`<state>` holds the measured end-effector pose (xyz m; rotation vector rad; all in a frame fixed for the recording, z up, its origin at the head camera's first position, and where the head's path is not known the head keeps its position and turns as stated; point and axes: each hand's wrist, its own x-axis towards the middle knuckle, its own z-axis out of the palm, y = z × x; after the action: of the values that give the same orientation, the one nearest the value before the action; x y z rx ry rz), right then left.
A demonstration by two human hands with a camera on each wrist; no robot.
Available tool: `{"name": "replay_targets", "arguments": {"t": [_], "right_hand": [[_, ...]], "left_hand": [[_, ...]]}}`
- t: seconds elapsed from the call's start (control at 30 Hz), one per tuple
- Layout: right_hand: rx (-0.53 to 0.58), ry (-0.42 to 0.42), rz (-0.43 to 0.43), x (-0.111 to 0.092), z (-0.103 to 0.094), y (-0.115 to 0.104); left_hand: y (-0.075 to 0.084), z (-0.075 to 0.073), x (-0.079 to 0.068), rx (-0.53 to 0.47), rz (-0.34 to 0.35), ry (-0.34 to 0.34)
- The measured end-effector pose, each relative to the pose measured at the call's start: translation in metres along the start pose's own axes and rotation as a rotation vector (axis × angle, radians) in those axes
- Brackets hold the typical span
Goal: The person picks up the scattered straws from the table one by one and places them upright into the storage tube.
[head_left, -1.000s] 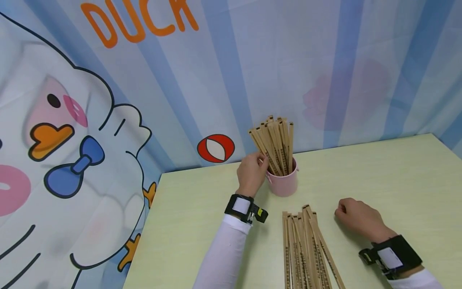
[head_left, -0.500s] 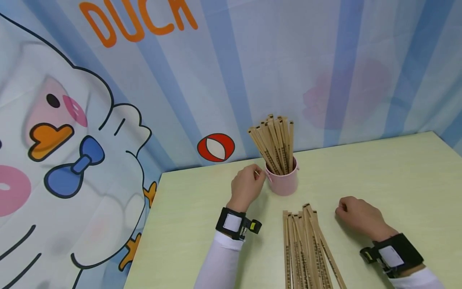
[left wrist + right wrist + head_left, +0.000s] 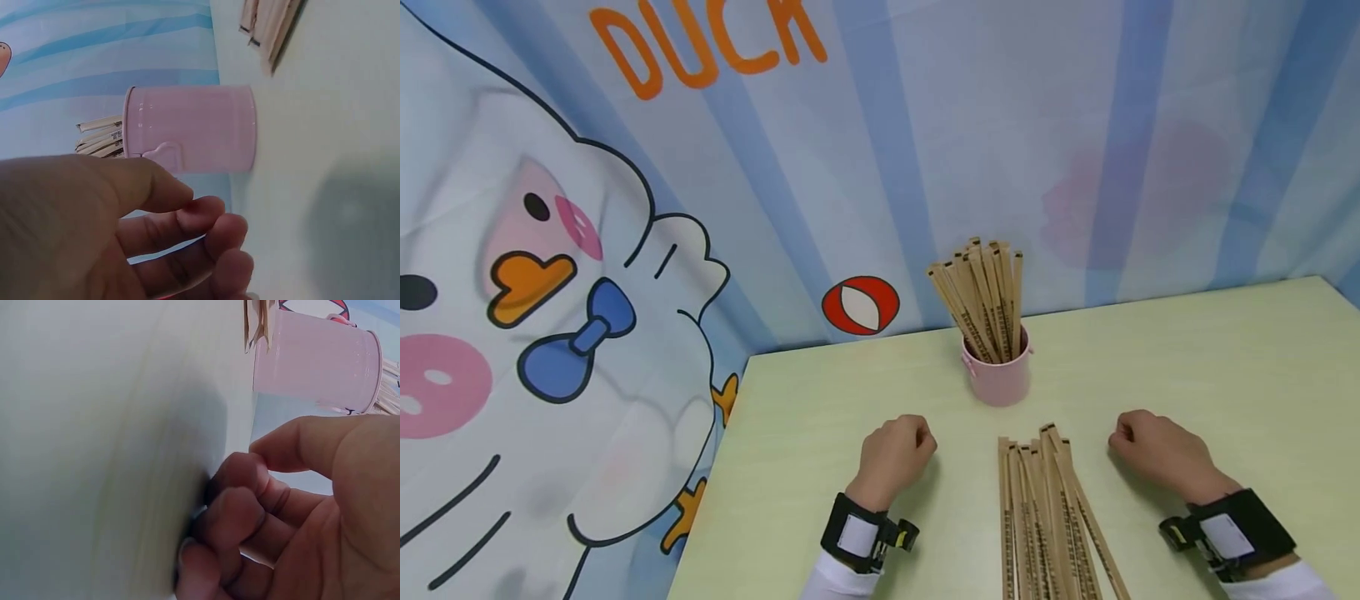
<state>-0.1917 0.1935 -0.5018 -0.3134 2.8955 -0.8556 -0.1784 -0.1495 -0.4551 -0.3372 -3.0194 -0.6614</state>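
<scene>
A pink cup (image 3: 1000, 379) stands near the table's far edge, holding several upright wooden sticks (image 3: 985, 292). A loose bundle of the same sticks (image 3: 1045, 517) lies flat on the table between my hands. My left hand (image 3: 898, 446) rests on the table left of the bundle and in front of the cup, fingers curled and holding nothing. My right hand (image 3: 1142, 442) rests to the right of the bundle, also curled and empty. In the left wrist view the cup (image 3: 200, 128) lies beyond my curled fingers (image 3: 187, 237). The right wrist view shows my knuckles (image 3: 250, 512) on the table, with the cup (image 3: 315, 362) beyond them.
The pale green table (image 3: 1225, 358) stretches out to the right. Its left edge (image 3: 715, 475) meets a hanging cartoon duck backdrop (image 3: 587, 250), which also covers the wall behind the cup.
My left hand has drawn back from the sticks in the cup and come down on the table near me. My right hand has stayed put.
</scene>
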Motion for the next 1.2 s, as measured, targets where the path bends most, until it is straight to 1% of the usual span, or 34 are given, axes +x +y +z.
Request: {"name": "replay_targets", "arguments": {"t": [0.23, 0.47, 0.57, 0.7, 0.87, 1.03, 1.2], "right_hand": [[0.002, -0.004, 0.0, 0.0, -0.001, 0.002], [0.007, 0.008, -0.006, -0.001, -0.002, 0.001], [0.005, 0.01, -0.003, -0.001, -0.003, 0.001], [-0.004, -0.007, 0.007, -0.001, -0.004, 0.0], [-0.018, -0.029, -0.021, -0.002, -0.005, -0.004], [-0.008, -0.046, -0.066, -0.006, -0.007, -0.015], [-0.015, -0.064, -0.091, -0.01, -0.006, -0.029]], "left_hand": [[-0.003, 0.016, -0.014, -0.052, -0.006, -0.075], [-0.006, 0.025, -0.019, -0.062, -0.024, -0.118], [-0.008, 0.029, -0.018, -0.06, -0.03, -0.12], [-0.01, 0.034, -0.017, -0.044, -0.042, -0.104], [-0.012, 0.038, -0.016, -0.022, -0.057, -0.091], [-0.012, 0.04, -0.017, -0.031, -0.053, -0.089], [-0.012, 0.039, -0.016, -0.046, -0.056, -0.08]]}}
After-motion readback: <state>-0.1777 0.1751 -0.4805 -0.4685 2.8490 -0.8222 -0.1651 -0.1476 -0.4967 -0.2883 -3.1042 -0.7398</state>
